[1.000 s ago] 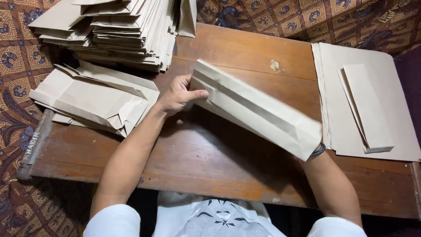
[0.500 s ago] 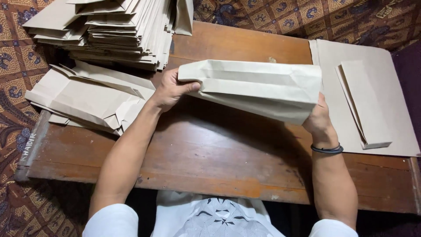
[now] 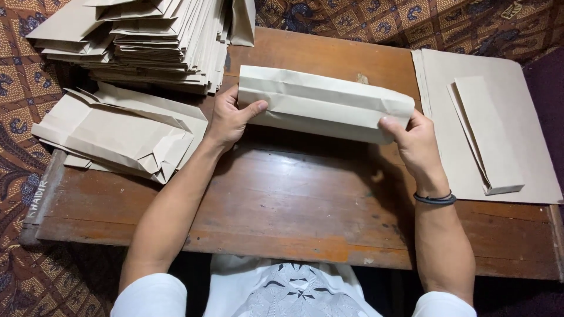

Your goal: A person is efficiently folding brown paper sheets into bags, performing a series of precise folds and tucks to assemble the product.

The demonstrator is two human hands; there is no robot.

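1. Counter: worn wooden top with a bare middle; paper stock sits along its edges, which keeps a working zone open in front of the person
2. Tall stack of folded paper bags: far left corner, flat and overlapping, within reach of the left hand yet off the working zone
3. Flat paper sheets: right edge of the counter, laid flat; a narrow folded strip lies on top, well apart from both hands
4. Loose folded bags: left edge, below the tall stack, fanned and less tidy, flaps partly open
5. Folded paper bag in hand: held level just above the far middle of the counter, long axis left to right, so both ends can be gripped at once
6. Left hand: clenched on the bag's left end, thumb on top, fingers beneath
7. Right hand: grasping the bag's right end, thumb pressed on the lower corner; a dark wristband sits on that wrist
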